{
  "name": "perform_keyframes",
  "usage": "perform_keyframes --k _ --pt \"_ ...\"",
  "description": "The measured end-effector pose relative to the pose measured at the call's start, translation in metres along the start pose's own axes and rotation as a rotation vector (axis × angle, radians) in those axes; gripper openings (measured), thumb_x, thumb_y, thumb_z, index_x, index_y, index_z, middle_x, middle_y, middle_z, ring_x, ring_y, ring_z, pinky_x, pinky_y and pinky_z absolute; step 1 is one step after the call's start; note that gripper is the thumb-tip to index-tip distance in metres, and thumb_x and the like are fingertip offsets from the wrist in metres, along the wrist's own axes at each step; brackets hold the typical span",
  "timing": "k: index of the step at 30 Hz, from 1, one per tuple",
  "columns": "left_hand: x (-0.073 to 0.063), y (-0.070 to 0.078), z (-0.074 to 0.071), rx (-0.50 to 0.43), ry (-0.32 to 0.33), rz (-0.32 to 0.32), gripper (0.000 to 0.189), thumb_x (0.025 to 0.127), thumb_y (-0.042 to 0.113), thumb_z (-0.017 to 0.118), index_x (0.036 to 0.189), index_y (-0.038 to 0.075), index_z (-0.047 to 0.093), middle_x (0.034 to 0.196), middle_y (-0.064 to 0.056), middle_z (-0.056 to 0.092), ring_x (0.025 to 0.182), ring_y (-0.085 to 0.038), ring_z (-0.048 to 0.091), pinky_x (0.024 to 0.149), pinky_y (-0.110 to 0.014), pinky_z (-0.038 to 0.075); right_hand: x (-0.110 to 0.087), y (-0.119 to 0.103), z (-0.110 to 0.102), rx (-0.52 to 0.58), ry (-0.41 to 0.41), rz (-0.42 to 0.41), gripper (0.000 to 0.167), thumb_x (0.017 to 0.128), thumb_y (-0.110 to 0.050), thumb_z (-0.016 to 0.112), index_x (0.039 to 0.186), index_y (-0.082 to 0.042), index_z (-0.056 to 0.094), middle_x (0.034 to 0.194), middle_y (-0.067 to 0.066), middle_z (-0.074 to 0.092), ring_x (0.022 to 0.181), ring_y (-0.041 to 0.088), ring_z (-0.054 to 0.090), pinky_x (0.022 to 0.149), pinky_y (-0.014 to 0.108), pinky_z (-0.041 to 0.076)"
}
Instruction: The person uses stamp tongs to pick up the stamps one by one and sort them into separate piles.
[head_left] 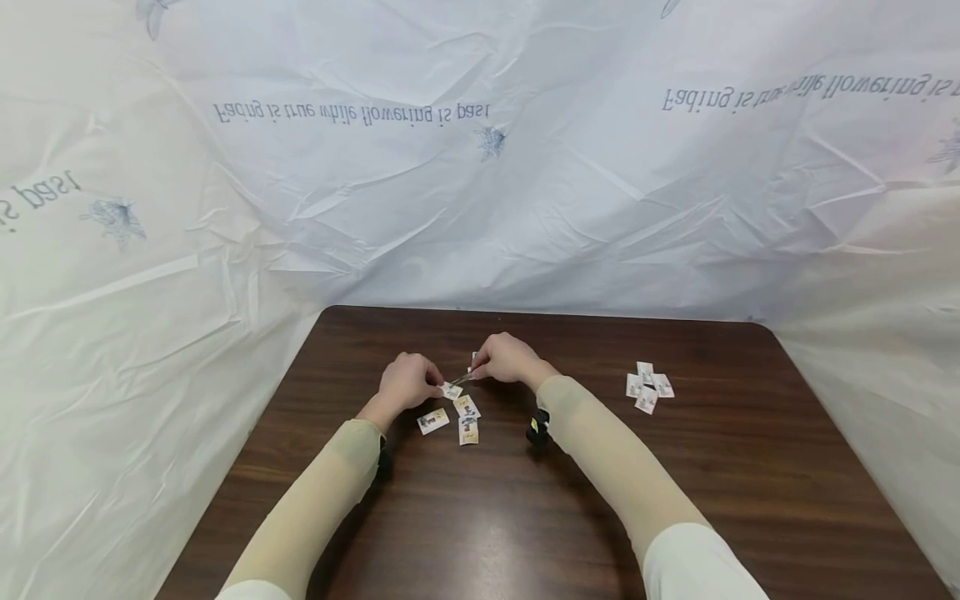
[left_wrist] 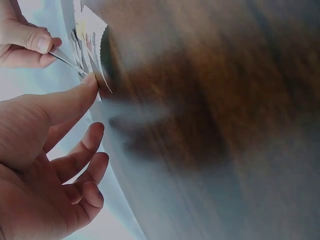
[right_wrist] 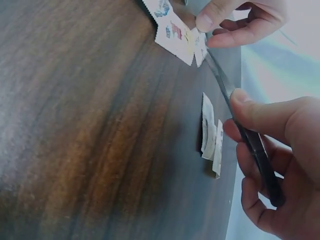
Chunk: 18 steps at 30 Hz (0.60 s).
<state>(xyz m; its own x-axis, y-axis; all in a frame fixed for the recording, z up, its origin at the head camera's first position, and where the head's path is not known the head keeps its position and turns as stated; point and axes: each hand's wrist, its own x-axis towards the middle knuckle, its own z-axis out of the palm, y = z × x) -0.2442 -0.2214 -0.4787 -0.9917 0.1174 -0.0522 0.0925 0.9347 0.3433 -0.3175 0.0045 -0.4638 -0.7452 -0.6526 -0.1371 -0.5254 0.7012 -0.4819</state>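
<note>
In the head view my left hand (head_left: 408,382) pinches the edge of a small white stamp (head_left: 452,390) between thumb and forefinger. My right hand (head_left: 508,360) holds slim metal tweezers (right_wrist: 256,150), dark at the rear end, between thumb and fingers. Their tips reach that stamp right beside the left fingertips. Close by lie a pictured stamp (head_left: 432,421) and two more, one upper (head_left: 467,406) and one lower (head_left: 468,431), edge to edge. Behind the right hand, further stamps (right_wrist: 209,127) are partly hidden in the head view. The left wrist view shows the remaining left fingers loosely bent.
Several stamps (head_left: 647,401) lie in a loose cluster on the right side of the dark wooden table (head_left: 735,467). White printed sheeting (head_left: 450,208) hangs behind and at both sides of the table. A black wrist camera (head_left: 537,429) sits under the right forearm.
</note>
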Motion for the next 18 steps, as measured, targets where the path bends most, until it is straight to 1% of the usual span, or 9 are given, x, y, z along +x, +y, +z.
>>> perform_keyframes --k 4,8,10,12,15,18 --pt "-0.001 0.000 0.001 0.013 0.013 0.003 0.010 0.089 0.029 0.091 0.092 0.022 0.084 0.099 0.003 0.076 0.106 -0.032 0.064 0.087 -0.052 0.054 0.002 -0.002 -0.003 -0.025 -0.013 0.035 0.009 0.099 -0.026 0.080 0.104 -0.021 0.086 0.110 -0.006 0.078 0.099 0.014 0.069 0.091 0.038 0.056" --pt "-0.002 0.000 0.001 0.027 0.028 -0.002 0.013 0.088 0.030 0.092 0.091 0.020 0.083 0.097 0.002 0.075 0.100 -0.030 0.064 0.083 -0.050 0.055 0.004 -0.004 -0.007 -0.031 -0.050 0.025 0.011 0.100 -0.026 0.079 0.105 -0.020 0.086 0.106 -0.006 0.078 0.096 0.014 0.070 0.090 0.038 0.057" --pt "-0.002 0.000 0.001 0.029 0.030 -0.001 0.014 0.088 0.030 0.092 0.091 0.020 0.083 0.098 0.001 0.075 0.100 -0.031 0.064 0.083 -0.050 0.055 0.004 -0.004 -0.009 -0.028 -0.063 0.028 0.013 0.101 -0.026 0.079 0.108 -0.018 0.086 0.107 -0.005 0.079 0.098 0.015 0.071 0.091 0.039 0.057" --pt "-0.003 0.000 0.001 0.027 0.027 0.000 0.014 0.088 0.031 0.092 0.091 0.020 0.083 0.099 0.001 0.075 0.102 -0.031 0.064 0.083 -0.050 0.055 0.003 -0.005 -0.012 -0.025 -0.068 0.050 0.013 0.100 -0.025 0.079 0.108 -0.017 0.086 0.109 -0.004 0.079 0.101 0.017 0.071 0.093 0.040 0.057" --pt "-0.003 -0.001 0.001 0.024 0.021 0.000 0.014 0.088 0.031 0.091 0.092 0.021 0.083 0.101 0.000 0.075 0.104 -0.032 0.064 0.083 -0.051 0.056 0.001 -0.005 -0.017 -0.008 -0.079 0.082 0.011 0.100 -0.021 0.078 0.103 -0.016 0.086 0.107 -0.003 0.079 0.101 0.018 0.072 0.094 0.041 0.057" --pt "-0.003 -0.001 0.001 0.023 0.021 -0.007 0.014 0.088 0.031 0.091 0.092 0.021 0.083 0.100 0.000 0.075 0.104 -0.032 0.064 0.083 -0.050 0.055 0.000 -0.005 -0.019 0.014 -0.097 0.085 0.010 0.099 -0.019 0.077 0.098 -0.015 0.086 0.104 -0.003 0.079 0.100 0.019 0.071 0.095 0.042 0.057"
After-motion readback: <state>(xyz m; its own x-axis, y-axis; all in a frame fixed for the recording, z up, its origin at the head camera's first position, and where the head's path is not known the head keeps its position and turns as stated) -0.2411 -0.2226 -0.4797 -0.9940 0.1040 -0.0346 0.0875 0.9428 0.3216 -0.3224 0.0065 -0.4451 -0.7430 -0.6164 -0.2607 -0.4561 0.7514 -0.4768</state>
